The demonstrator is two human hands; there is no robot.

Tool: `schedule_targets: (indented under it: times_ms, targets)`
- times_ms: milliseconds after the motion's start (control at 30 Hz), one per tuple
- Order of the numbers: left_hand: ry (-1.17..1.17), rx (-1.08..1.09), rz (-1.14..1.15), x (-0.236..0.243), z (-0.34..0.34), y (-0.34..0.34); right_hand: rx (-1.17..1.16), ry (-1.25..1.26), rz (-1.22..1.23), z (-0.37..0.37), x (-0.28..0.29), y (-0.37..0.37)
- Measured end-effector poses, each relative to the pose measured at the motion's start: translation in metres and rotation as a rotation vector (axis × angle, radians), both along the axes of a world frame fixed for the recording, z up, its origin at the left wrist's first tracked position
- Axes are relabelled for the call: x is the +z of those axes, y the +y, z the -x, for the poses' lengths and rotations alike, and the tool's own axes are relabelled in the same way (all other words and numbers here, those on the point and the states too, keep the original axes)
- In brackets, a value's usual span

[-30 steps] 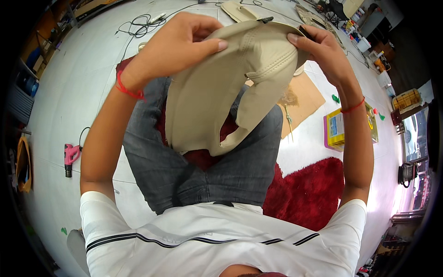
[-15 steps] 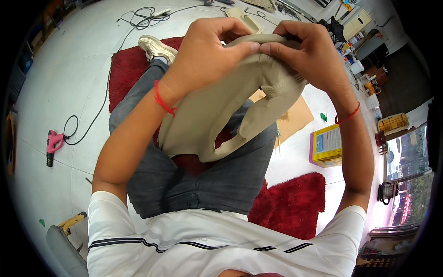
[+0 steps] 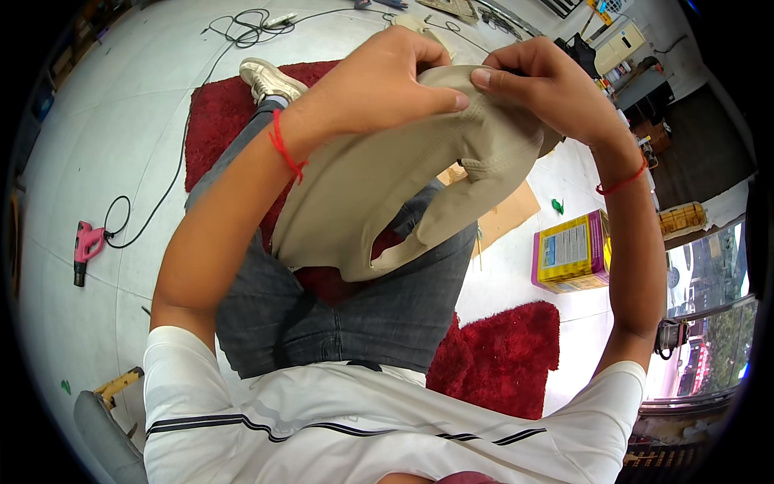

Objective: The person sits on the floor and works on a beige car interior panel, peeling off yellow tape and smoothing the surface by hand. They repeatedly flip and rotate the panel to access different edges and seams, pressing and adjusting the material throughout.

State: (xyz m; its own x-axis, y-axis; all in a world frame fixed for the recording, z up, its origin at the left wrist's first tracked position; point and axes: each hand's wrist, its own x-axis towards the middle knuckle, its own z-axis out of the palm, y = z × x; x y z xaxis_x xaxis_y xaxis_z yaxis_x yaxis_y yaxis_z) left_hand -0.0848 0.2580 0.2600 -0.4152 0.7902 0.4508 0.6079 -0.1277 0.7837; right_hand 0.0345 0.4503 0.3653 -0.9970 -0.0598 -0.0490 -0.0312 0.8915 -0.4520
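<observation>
While the person is sitting on a red rug [image 3: 226,113] with grey-trousered legs stretched out, both hands are gripping a piece of beige fabric [image 3: 379,194] held up over the lap, toward twelve o'clock in the view. The left hand [image 3: 379,81] is closing on the cloth's upper edge, its thumb pressing flat along the top fold, and the right hand [image 3: 548,89] is pinching the same edge just beside it, the two thumbs nearly meeting. Below the hands the fabric is hanging down in a broad panel with a curved cut-out, covering the thighs. A red string [image 3: 286,149] is circling the left wrist, and another is circling the right. At nine o'clock a pink glue gun [image 3: 83,246] is lying on the pale floor with its black cord looping away. At three o'clock a yellow and purple box [image 3: 568,254] is resting near a sheet of cardboard [image 3: 504,210].
</observation>
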Motion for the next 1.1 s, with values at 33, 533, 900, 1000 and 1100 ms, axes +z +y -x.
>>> schedule_targets:
  times_ms: [33, 533, 900, 1000, 1100]
  targets:
    - [-0.002, -0.017, 0.009, 0.003, -0.003, 0.001, -0.078, 0.043, -0.011, -0.001, -0.003, -0.002]
    - [0.156, -0.103, -0.07, 0.004, -0.007, 0.01, 0.007, -0.138, -0.095, -0.014, 0.014, 0.004]
    - [-0.116, -0.082, -0.051, -0.012, -0.005, -0.004, -0.139, 0.022, -0.27, -0.018, -0.003, -0.023]
    - [-0.12, -0.162, -0.117, -0.02, -0.001, 0.004, -0.03, -0.057, -0.12, -0.019, 0.003, -0.001]
    - [-0.027, -0.07, -0.124, -0.016, -0.005, 0.007, 0.004, 0.015, -0.185, -0.025, 0.003, 0.004]
